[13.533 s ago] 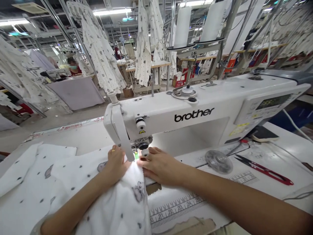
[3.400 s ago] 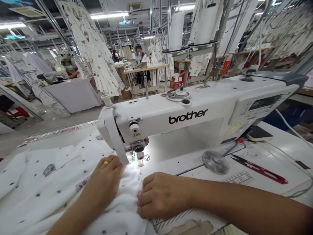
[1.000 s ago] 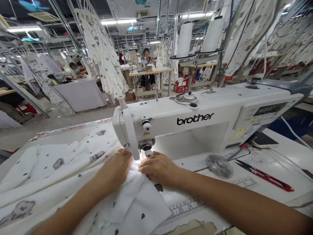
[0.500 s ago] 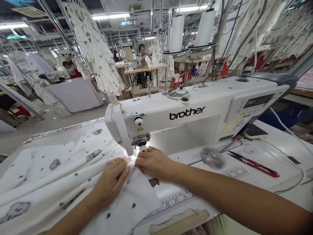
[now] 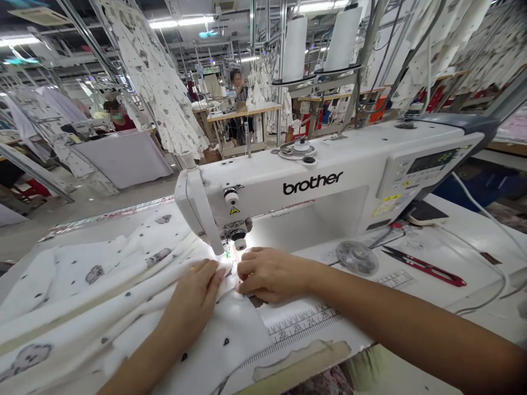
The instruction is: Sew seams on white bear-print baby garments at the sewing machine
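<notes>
A white Brother sewing machine point(image 5: 313, 181) stands on the table, its needle and presser foot point(image 5: 230, 249) lit by a small lamp. White fabric printed with grey animals and dots point(image 5: 102, 296) lies spread to the left and under the needle. My left hand point(image 5: 195, 293) rests flat on the fabric just left of the needle, fingers stretched out. My right hand point(image 5: 269, 273) sits just right of the presser foot, fingers curled and pinching the fabric's edge.
A clear round disc point(image 5: 356, 257) and red-handled thread snips point(image 5: 428, 267) lie on the table right of the machine. A ruler strip point(image 5: 302, 321) runs along the front edge. Two thread cones point(image 5: 319, 38) stand behind. Garments hang overhead; other people sit at distant tables.
Both hands have drawn back a little from the needle toward me. My right hand's fingers have curled tighter on the fabric edge.
</notes>
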Demonstrator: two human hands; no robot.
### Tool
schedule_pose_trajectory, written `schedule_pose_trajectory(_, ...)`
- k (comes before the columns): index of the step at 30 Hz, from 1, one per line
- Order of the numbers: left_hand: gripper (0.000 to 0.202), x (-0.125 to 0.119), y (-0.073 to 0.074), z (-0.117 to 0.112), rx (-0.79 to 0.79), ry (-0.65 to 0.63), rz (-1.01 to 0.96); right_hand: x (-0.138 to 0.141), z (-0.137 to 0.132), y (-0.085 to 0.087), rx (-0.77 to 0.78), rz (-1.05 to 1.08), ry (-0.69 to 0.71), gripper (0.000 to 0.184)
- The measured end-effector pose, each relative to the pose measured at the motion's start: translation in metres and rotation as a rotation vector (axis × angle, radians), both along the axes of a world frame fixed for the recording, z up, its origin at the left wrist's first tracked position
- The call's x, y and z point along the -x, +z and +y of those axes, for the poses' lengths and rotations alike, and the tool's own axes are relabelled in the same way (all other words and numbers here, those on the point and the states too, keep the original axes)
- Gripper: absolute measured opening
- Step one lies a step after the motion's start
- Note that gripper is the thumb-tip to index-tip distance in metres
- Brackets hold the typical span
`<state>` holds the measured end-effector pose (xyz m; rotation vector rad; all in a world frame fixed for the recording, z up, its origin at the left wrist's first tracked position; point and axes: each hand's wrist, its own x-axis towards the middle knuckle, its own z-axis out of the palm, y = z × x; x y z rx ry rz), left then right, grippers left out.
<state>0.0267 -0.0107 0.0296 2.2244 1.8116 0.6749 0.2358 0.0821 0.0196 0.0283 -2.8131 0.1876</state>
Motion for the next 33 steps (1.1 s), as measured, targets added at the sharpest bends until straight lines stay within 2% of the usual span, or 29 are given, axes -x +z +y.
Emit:
schedule_pose_trajectory(2, 0.03, -0.002, -0.009, -0.003, -0.032, 0.025, 0.036, -0.001, -0.001, 0.002, 0.06, -0.018, 0.044, 0.016)
schedule_pose_trajectory(6, 0.018, -0.003, -0.019, -0.005, -0.092, 0.035, 0.099, -0.002, -0.002, 0.003, 0.078, -0.038, 0.051, 0.014)
schedule_pose_trajectory(10, 0.006, -0.003, -0.021, -0.008, -0.147, -0.047, 0.174, -0.002, -0.003, 0.003, 0.076, -0.063, 0.037, 0.013)
schedule_pose_trajectory(15, 0.019, 0.0, -0.022, -0.01, -0.293, -0.169, 0.307, -0.003, -0.004, 0.004, 0.085, -0.09, 0.001, 0.013)
schedule_pose_trajectory(21, 0.022, 0.001, -0.019, -0.009, -0.444, -0.346, 0.526, -0.002, -0.005, 0.004, 0.103, -0.108, -0.022, 0.013)
schedule_pose_trajectory(24, 0.025, 0.0, -0.017, -0.007, -0.469, -0.41, 0.526, -0.003, -0.005, 0.003, 0.118, -0.104, -0.019, 0.015)
schedule_pose_trajectory(27, 0.026, 0.0, -0.017, -0.007, -0.44, -0.406, 0.472, -0.002, -0.005, 0.002, 0.093, -0.075, -0.074, 0.009)
schedule_pose_trajectory(30, 0.026, 0.001, -0.017, -0.008, -0.414, -0.38, 0.436, -0.002, -0.005, 0.0, 0.042, -0.011, -0.194, 0.016)
schedule_pose_trajectory(33, 0.026, 0.003, -0.019, -0.007, -0.394, -0.366, 0.406, 0.0, -0.005, -0.002, 0.034, 0.01, -0.254, 0.026)
